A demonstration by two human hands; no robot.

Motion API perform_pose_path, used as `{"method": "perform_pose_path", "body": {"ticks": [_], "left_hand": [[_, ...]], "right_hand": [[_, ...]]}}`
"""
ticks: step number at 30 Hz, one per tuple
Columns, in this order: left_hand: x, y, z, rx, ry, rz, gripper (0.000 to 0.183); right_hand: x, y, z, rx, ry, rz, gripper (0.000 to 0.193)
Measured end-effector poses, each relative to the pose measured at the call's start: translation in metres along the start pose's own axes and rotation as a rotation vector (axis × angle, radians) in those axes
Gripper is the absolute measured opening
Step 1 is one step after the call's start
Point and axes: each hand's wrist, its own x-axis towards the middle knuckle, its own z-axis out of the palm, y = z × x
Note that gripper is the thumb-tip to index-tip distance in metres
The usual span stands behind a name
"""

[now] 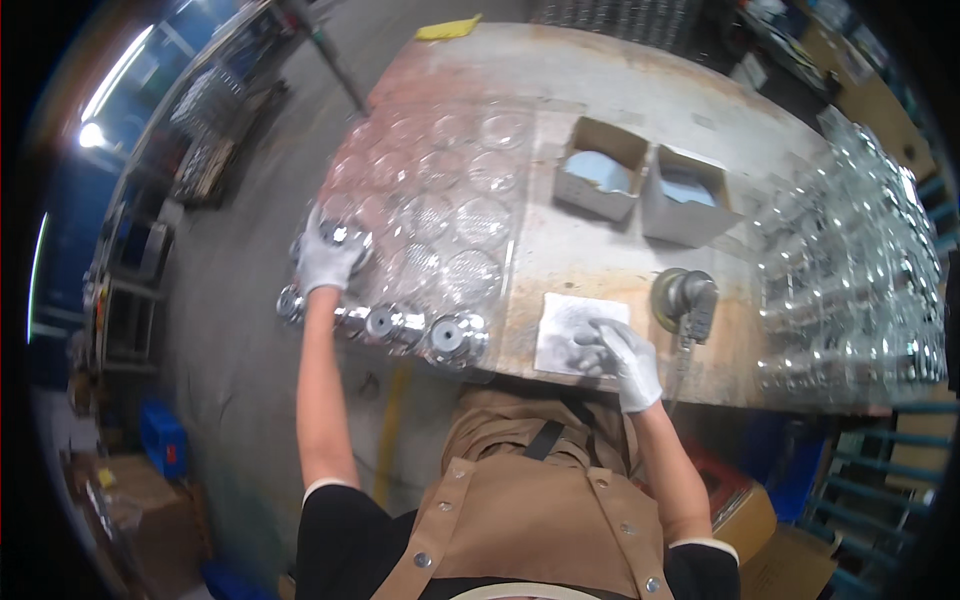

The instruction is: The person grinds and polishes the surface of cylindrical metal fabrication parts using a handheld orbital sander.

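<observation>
Your left hand (328, 258) closes its grip on a shiny round metal piece (345, 236) at the counter's (600, 90) near-left edge, beside rows of clear ribbed glass lids (470, 220). Your right hand (628, 360) presses flat, fingers spread, holding a grey smudged abrasive sheet (570, 325) steady.

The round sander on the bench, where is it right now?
The round sander sits near the bench's front edge, just right of the white sheet under the right hand, below two cardboard boxes.
</observation>
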Motion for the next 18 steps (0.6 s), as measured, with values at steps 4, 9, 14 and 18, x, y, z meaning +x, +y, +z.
{"method": "perform_pose_path", "body": {"ticks": [4, 9, 14, 18], "left_hand": [[0.005, -0.007, 0.009, 0.358, -0.294, -0.046, 0.079], [0.008, -0.004, 0.004, 0.337, -0.4, 0.001, 0.066], [0.021, -0.011, 0.003, 0.369, -0.501, 0.081, 0.066], [0.026, -0.031, 0.014, 0.434, -0.595, 0.076, 0.069]], "right_hand": [[0.016, -0.027, -0.005, -0.007, 0.01, -0.1, 0.041], [0.018, -0.057, -0.011, -0.248, 0.005, -0.178, 0.033], [-0.003, -0.096, -0.027, -0.433, 0.136, -0.447, 0.029], [-0.043, -0.154, -0.066, -1.066, 0.511, -1.077, 0.027]]}}
